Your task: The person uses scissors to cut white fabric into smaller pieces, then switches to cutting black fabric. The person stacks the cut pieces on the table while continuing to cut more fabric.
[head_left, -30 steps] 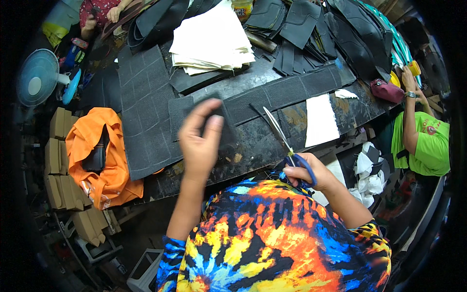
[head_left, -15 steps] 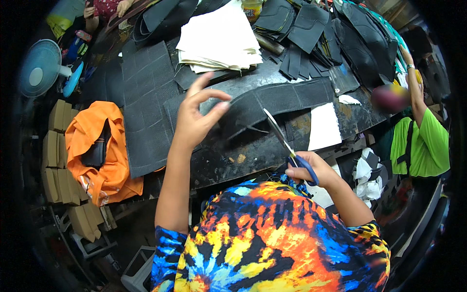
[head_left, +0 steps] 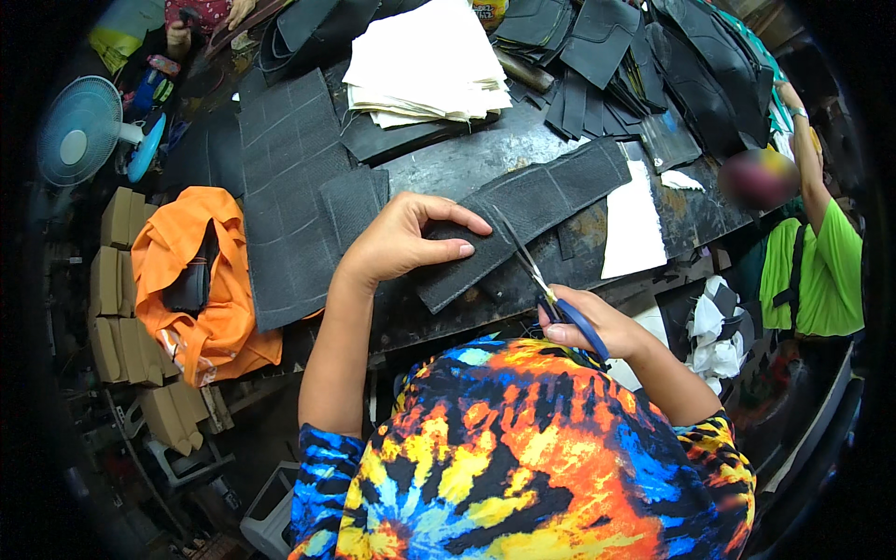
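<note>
Left hand (head_left: 399, 238): thumb and index finger bent over the black strip, their tips slightly apart; whether they pinch it or only rest against it, I cannot tell.
Right hand (head_left: 605, 325): grasping the scissors by the handles.
Scissors (head_left: 550, 297): blue-handled, with the blades pointing far and left, across the strip in this view, just right of the left fingertips.
Black strip (head_left: 565, 189): long, marked with pale lines, slanting from near left to far right above the near part of the workbench.
Workbench (head_left: 439, 168): dark, worn, with a greyer surface in the middle.
Dark sheet (head_left: 291, 168): left of the left hand, crossed by pale lines, with a smaller dark piece (head_left: 353, 198) at its right side.
White stack (head_left: 425, 65): on the far side, uneven layers on top of a black pile.
White sheet (head_left: 637, 224): ragged-edged, right of the scissors; a small white scrap (head_left: 681, 180) lies farther right.
Black cut pieces (head_left: 593, 42): heaped far right.
Orange cloth (head_left: 201, 252): bunched at left around something dark.
Fan (head_left: 79, 135): far left, blue and white.
Co-worker (head_left: 833, 271): at right, green shirt, one arm stretched far.
</note>
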A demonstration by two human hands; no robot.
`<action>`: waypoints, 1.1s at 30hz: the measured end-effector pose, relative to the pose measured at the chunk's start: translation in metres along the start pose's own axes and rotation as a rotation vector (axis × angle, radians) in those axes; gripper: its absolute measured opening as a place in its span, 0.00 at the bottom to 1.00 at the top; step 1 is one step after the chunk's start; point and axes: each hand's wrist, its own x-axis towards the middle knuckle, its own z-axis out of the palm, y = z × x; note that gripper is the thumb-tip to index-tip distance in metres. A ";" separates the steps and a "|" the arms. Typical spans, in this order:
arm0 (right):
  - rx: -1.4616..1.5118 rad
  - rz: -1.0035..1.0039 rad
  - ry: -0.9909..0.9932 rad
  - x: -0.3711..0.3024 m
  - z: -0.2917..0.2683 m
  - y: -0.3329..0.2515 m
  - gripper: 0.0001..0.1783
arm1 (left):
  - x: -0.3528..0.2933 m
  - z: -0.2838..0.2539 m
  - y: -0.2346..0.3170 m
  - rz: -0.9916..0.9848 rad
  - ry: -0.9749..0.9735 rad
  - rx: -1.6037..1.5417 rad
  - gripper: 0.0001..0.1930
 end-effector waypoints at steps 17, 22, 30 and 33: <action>0.285 0.167 -0.025 0.018 0.002 -0.012 0.16 | -0.012 0.009 0.007 0.009 -0.038 0.047 0.17; 0.293 0.153 0.075 0.010 0.001 -0.007 0.15 | -0.008 0.032 0.002 0.359 0.411 -0.278 0.29; 0.179 -0.139 0.122 -0.004 0.018 0.006 0.18 | 0.018 0.072 -0.007 0.362 0.757 -0.314 0.25; 0.090 -0.163 0.192 -0.003 0.020 0.002 0.20 | 0.017 0.078 -0.001 0.370 0.758 -0.190 0.26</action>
